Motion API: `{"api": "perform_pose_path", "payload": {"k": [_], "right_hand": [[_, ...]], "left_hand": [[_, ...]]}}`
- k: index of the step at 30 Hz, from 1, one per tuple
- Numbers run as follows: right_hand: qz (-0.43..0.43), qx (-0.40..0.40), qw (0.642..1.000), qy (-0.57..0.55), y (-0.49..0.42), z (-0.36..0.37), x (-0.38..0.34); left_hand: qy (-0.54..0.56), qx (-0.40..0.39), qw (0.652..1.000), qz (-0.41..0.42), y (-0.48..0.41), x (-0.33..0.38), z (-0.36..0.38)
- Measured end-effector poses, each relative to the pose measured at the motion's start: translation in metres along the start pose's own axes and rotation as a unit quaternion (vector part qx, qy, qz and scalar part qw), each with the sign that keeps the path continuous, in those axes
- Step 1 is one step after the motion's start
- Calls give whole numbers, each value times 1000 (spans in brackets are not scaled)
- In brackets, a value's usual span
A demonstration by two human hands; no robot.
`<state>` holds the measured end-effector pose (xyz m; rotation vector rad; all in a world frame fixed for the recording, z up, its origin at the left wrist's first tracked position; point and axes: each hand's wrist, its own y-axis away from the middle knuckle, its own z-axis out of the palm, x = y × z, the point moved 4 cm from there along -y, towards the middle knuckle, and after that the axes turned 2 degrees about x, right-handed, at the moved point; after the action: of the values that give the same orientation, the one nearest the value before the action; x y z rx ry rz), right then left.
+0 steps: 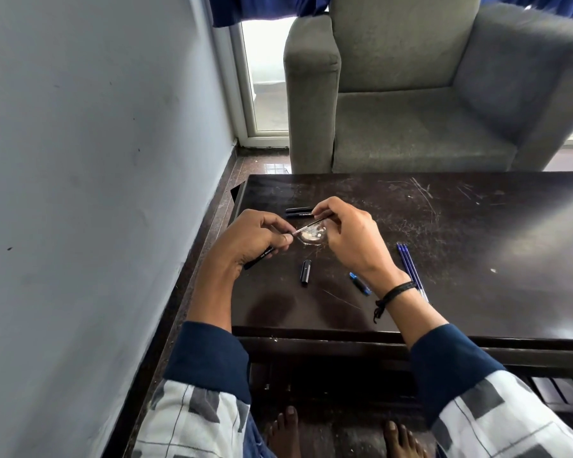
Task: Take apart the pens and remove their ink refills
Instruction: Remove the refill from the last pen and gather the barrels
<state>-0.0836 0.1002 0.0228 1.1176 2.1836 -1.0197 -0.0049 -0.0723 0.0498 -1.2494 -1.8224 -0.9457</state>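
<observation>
Above a scratched dark counter, the left hand grips a black pen barrel. The right hand pinches the thin ink refill that spans the gap between them. On the counter lie two black pens, a black cap and loose blue refills.

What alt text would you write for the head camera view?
The left hand grips a black pen barrel while the right hand pinches its thin refill above a dark table. Blue refills, a black cap and more pens lie there.
</observation>
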Motion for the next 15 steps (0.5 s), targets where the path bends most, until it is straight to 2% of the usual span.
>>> {"api": "perform_pose_path", "payload": {"k": [8, 15], "right_hand": [[-7, -94, 995, -42, 13, 19, -22], [-3, -121, 991, -58, 13, 20, -23]], "left_hand": [[-20, -10, 999, 37, -2, 3, 7], [-21, 8, 999, 30, -4, 1, 5]]}}
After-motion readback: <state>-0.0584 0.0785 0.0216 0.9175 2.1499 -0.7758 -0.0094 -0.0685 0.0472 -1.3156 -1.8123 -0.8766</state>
